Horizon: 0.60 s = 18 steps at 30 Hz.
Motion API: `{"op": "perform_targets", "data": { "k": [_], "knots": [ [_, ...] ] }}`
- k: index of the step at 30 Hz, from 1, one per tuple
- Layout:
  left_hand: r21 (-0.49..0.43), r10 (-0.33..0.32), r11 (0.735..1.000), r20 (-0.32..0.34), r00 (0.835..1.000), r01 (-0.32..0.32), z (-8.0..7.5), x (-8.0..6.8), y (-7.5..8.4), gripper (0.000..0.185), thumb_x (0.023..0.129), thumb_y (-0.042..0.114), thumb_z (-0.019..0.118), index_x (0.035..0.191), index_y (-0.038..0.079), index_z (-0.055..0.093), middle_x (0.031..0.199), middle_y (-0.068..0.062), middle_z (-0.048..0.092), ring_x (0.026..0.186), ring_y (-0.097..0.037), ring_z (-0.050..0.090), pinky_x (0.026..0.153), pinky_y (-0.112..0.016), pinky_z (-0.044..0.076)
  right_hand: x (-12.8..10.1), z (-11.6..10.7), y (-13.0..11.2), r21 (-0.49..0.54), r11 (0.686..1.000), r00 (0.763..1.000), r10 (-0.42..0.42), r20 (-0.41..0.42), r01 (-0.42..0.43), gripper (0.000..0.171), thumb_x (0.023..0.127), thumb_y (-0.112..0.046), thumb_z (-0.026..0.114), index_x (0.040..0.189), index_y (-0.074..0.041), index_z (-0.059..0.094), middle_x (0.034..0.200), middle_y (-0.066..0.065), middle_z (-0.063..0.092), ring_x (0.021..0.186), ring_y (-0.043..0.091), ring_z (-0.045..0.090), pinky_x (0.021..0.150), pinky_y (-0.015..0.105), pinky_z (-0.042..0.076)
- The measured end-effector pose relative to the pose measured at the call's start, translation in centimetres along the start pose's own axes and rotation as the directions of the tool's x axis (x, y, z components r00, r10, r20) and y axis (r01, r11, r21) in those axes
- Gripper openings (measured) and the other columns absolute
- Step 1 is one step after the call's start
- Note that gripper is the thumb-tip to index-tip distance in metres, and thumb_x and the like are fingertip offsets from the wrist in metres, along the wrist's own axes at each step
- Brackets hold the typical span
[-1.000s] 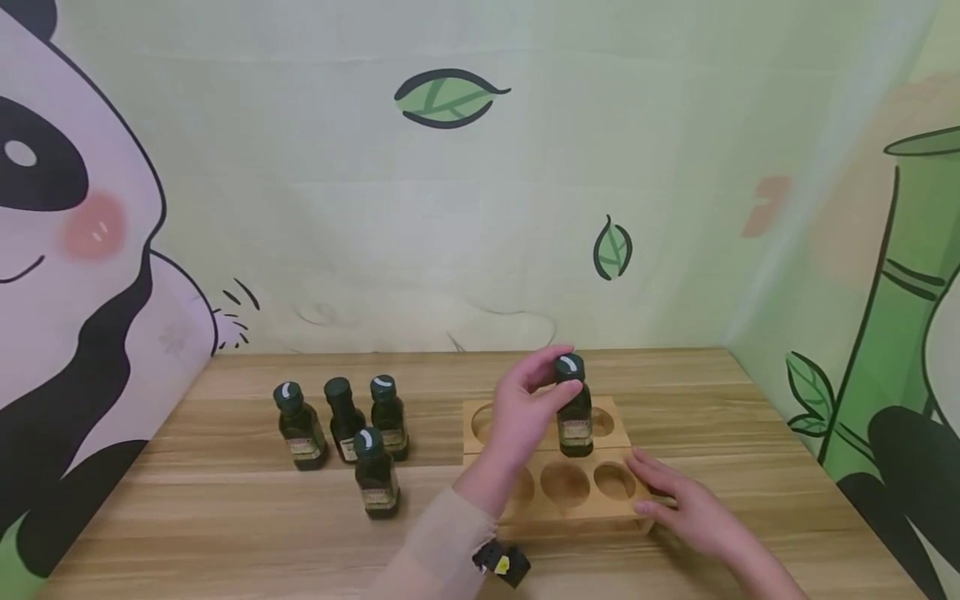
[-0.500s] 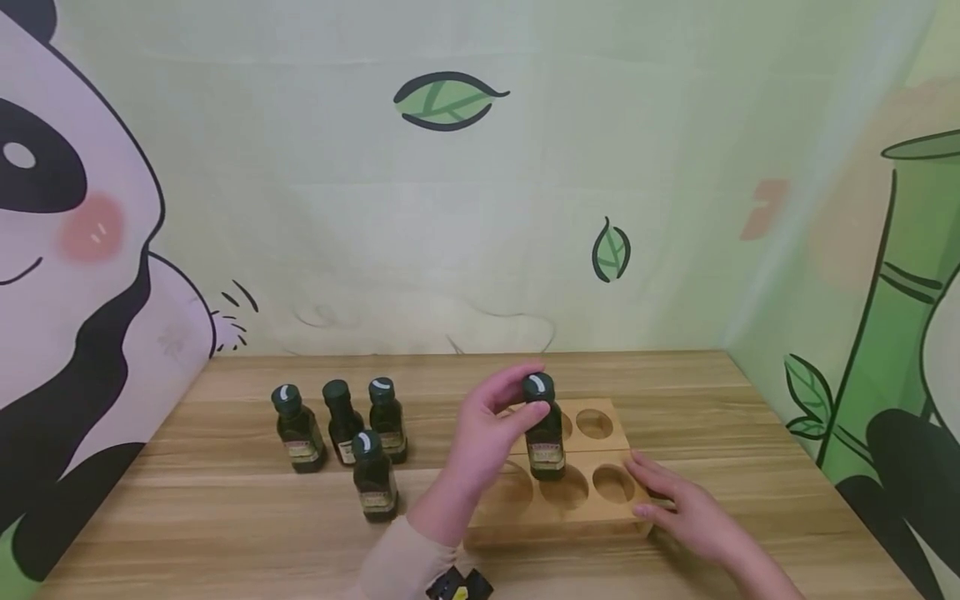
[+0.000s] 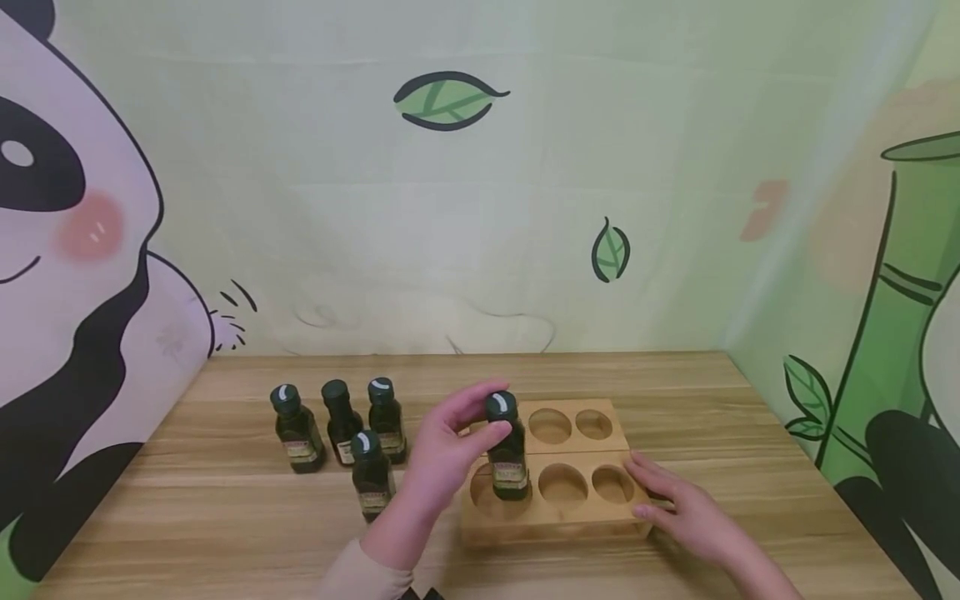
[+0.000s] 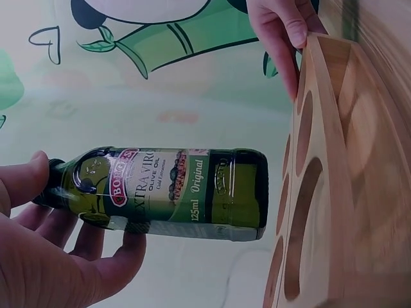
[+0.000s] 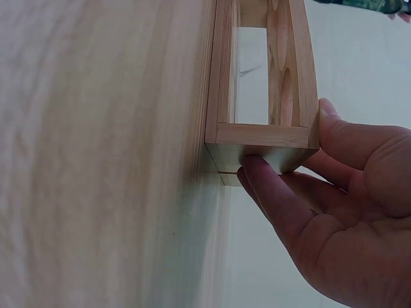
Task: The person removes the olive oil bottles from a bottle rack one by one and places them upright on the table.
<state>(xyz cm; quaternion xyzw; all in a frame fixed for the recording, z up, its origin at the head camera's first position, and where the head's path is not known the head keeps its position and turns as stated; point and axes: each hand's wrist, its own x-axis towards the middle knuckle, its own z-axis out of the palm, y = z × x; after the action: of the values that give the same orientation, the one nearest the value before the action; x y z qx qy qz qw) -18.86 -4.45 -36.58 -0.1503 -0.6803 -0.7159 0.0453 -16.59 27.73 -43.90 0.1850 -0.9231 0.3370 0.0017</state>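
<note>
My left hand (image 3: pixel 442 454) holds a small olive oil bottle (image 3: pixel 510 458) by its dark cap and neck, upright over the front left hole of a wooden bottle rack (image 3: pixel 555 533). In the left wrist view, the green label of the bottle (image 4: pixel 186 186) faces the camera, and a gap shows between its base and the rack's top (image 4: pixel 321 218). At the rack's right end rests my right hand (image 3: pixel 690 508), gripping the corner. The right wrist view shows its thumb on the upper edge and its fingers (image 5: pixel 276 199) against the end face.
Several matching dark bottles (image 3: pixel 300 437) stand in a loose group on the left of the wooden table (image 3: pixel 187 517). Round holes in two rows, such as the back right hole (image 3: pixel 594 425), hold nothing. A printed panda curtain (image 3: pixel 337 208) hangs behind the table.
The left hand has carried the bottle leftward and nearer, from over the rack's back right part to over its front left hole. My right hand has stayed at the rack's end.
</note>
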Motion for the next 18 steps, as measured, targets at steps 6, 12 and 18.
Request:
{"op": "perform_targets", "data": {
  "k": [6,12,18],
  "knots": [
    [0.007,0.008,1.0,0.008,1.0,-0.008,-1.9,-0.9,0.1,0.041,0.085,-0.004,0.074,0.124,0.006,0.068,0.11,-0.012,0.072,0.103,-0.021,0.066,0.083,-0.031,0.055,0.0,0.0,0.0,0.015,1.0,1.0,0.015,0.014,-0.015,0.059,0.092,-0.025,0.069,0.143,0.0,0.05,0.151,0.022,0.038,0.135,0.047,0.037,0.106,0.061,0.031],
    [0.031,0.021,0.999,0.016,1.0,-0.021,-3.6,-1.9,0.4,0.043,0.084,-0.004,0.074,0.126,0.005,0.066,0.112,-0.011,0.072,0.106,-0.019,0.066,0.085,-0.032,0.056,0.0,0.0,0.0,0.022,1.0,1.0,0.021,0.007,-0.021,0.059,0.092,-0.024,0.069,0.142,0.0,0.05,0.151,0.021,0.038,0.136,0.047,0.036,0.106,0.061,0.03],
    [0.076,0.044,0.996,0.017,0.999,-0.045,-5.2,-2.6,0.6,0.043,0.084,-0.002,0.075,0.126,0.001,0.065,0.112,-0.012,0.072,0.105,-0.018,0.066,0.087,-0.03,0.054,0.0,-0.1,0.0,0.026,0.999,1.0,0.021,0.015,-0.021,0.059,0.092,-0.025,0.069,0.142,0.0,0.05,0.151,0.021,0.037,0.136,0.047,0.035,0.106,0.062,0.03]
  ]
}}
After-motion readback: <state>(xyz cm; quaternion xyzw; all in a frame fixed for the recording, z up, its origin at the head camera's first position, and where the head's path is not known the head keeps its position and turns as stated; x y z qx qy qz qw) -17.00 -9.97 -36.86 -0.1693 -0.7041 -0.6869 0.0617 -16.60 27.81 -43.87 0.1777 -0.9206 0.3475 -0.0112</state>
